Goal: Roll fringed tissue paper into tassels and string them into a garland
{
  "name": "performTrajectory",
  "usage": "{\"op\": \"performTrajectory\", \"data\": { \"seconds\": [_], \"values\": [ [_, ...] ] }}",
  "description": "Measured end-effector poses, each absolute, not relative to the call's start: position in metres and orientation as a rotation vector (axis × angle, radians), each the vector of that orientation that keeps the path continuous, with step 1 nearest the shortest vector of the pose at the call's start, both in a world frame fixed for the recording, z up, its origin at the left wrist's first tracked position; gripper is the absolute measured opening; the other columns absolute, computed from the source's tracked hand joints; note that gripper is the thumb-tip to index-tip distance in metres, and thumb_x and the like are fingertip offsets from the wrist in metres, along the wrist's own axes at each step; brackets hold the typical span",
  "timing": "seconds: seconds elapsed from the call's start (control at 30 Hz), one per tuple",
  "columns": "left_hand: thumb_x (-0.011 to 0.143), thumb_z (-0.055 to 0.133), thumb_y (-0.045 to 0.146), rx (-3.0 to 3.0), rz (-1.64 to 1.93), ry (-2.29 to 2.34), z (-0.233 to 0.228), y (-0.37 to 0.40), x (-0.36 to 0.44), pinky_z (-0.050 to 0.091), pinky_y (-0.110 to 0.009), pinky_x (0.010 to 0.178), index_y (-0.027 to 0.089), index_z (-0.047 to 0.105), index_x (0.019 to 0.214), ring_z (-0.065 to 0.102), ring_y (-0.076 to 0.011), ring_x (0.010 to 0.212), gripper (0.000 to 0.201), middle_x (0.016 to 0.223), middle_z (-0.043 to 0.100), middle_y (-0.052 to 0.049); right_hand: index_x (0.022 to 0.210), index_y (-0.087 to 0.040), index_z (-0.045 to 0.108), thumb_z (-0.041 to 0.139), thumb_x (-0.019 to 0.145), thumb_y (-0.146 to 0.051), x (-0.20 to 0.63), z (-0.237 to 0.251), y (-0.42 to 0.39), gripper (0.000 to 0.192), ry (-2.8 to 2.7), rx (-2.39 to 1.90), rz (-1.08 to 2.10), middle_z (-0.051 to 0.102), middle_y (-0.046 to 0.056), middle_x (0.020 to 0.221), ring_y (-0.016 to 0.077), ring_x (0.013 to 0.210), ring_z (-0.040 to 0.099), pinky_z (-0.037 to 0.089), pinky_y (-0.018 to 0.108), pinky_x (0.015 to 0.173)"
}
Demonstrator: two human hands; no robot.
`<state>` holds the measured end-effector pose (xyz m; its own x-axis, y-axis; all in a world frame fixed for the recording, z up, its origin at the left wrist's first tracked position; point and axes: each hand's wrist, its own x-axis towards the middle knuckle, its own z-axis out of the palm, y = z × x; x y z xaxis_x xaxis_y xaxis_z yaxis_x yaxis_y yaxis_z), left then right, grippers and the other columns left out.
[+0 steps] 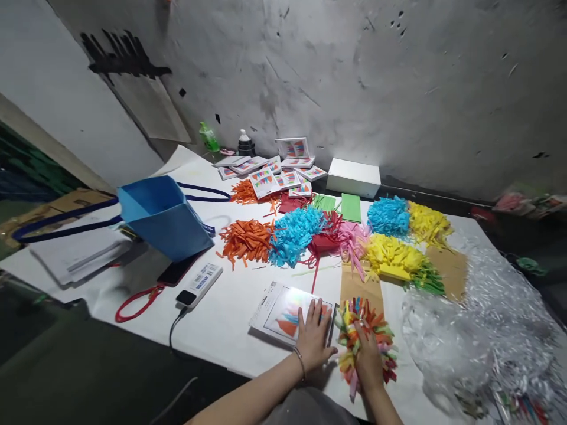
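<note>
My left hand (313,342) lies with fingers spread over a flat white box (277,313) printed with an orange, blue and pink picture. It rests on the box's right side. Just to the right, my right hand (368,360) grips a multicoloured bundle of felt-like strips (348,348), its fingertips partly sunk among the strips. A piece of brown cardboard (361,287) lies behind that bundle. Farther back are fringed piles in orange (248,242), blue (296,233), pink (352,239) and yellow (394,254).
Clear plastic bags (452,336) heap up on the right. At left stand a blue open container (163,218) and a white power bank (200,286) with a cable. More printed boxes (266,182) and a white carton (353,177) sit by the wall.
</note>
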<state>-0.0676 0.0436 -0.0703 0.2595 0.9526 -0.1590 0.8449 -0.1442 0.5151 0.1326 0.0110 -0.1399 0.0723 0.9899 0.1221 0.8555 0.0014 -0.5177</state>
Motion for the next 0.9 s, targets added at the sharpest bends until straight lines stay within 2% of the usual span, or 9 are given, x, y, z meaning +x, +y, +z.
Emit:
{"op": "performTrajectory", "data": {
  "seconds": [0.07,0.13,0.2,0.3,0.4,0.53,0.63,0.73,0.9],
  "values": [
    [0.066,0.065,0.042,2.037,0.162,1.668,-0.079,0.038,-0.053,-0.004,-0.060,0.110,0.025,0.031,0.144,0.001,-0.0353,0.142,0.086,0.155,0.011,-0.012,0.137,-0.021,0.043,0.037,0.077,-0.016,0.145,-0.127,0.008,0.061,-1.772,-1.829,0.490,0.054,0.010,0.129,0.0278,0.124,0.046,0.040,0.045,0.100],
    [0.068,0.061,0.033,2.042,0.169,1.692,-0.084,0.037,-0.051,-0.004,-0.058,0.111,0.024,0.029,0.144,0.001,-0.0326,0.142,0.083,0.156,0.010,-0.011,0.141,-0.024,0.037,0.041,0.075,-0.017,0.149,-0.112,0.003,0.066,-1.857,-1.696,0.593,0.049,0.008,0.135,0.0274,0.129,0.041,0.039,0.045,0.101],
    [0.068,0.059,0.028,2.055,0.246,1.700,-0.083,0.038,-0.057,0.000,-0.055,0.113,0.022,0.029,0.144,0.004,-0.0308,0.143,0.082,0.155,0.012,-0.011,0.139,-0.028,0.040,0.044,0.074,-0.015,0.146,-0.099,-0.001,0.067,-2.040,-1.511,0.730,0.039,0.005,0.144,0.0257,0.134,0.035,0.037,0.043,0.104],
    [0.068,0.054,0.019,2.061,0.423,1.769,-0.075,0.038,-0.065,0.004,-0.052,0.115,0.018,0.031,0.143,0.011,-0.0293,0.142,0.078,0.154,0.020,-0.013,0.135,-0.026,0.047,0.043,0.076,-0.010,0.142,-0.089,-0.001,0.061,-2.249,-1.353,0.899,0.035,0.007,0.148,0.0220,0.133,0.037,0.036,0.039,0.105],
    [0.063,0.050,0.012,2.080,0.593,1.811,-0.066,0.034,-0.069,0.006,-0.051,0.115,0.016,0.035,0.139,0.017,-0.0294,0.141,0.078,0.151,0.027,-0.013,0.132,-0.024,0.051,0.045,0.076,-0.006,0.147,-0.077,0.009,0.059,-2.426,-1.340,0.920,0.041,0.010,0.144,0.0221,0.129,0.043,0.039,0.038,0.102],
    [0.059,0.048,0.006,2.175,0.706,1.610,-0.061,0.025,-0.065,0.008,-0.056,0.114,0.017,0.035,0.137,0.021,-0.0299,0.139,0.081,0.148,0.032,-0.013,0.123,-0.031,0.057,0.047,0.082,-0.004,0.147,-0.050,0.030,0.050,-2.653,-1.220,0.733,0.052,0.005,0.136,0.0231,0.120,0.050,0.042,0.041,0.099],
    [0.056,0.044,0.001,2.172,0.800,1.507,-0.058,0.022,-0.057,0.011,-0.059,0.112,0.018,0.034,0.135,0.025,-0.0281,0.138,0.082,0.146,0.034,-0.013,0.125,-0.026,0.056,0.051,0.084,-0.006,0.132,-0.039,0.037,0.045,-2.600,-1.264,0.568,0.052,0.008,0.135,0.0249,0.117,0.051,0.042,0.043,0.098],
    [0.055,0.043,-0.001,2.114,0.921,1.524,-0.050,0.020,-0.050,0.014,-0.059,0.111,0.018,0.033,0.135,0.024,-0.0281,0.138,0.083,0.146,0.033,-0.014,0.115,-0.019,0.062,0.056,0.081,-0.006,0.110,-0.053,0.031,0.037,-2.538,-1.250,0.516,0.058,0.013,0.126,0.0262,0.115,0.053,0.041,0.044,0.100],
    [0.054,0.046,0.001,2.162,0.854,1.341,-0.041,0.001,-0.033,0.011,-0.060,0.112,0.020,0.036,0.135,0.025,-0.0297,0.138,0.083,0.147,0.033,-0.013,0.103,-0.017,0.069,0.053,0.073,-0.001,0.088,-0.085,0.024,0.038,-2.301,-1.159,0.749,0.071,0.008,0.101,0.0247,0.097,0.064,0.047,0.034,0.093]
  ]
}}
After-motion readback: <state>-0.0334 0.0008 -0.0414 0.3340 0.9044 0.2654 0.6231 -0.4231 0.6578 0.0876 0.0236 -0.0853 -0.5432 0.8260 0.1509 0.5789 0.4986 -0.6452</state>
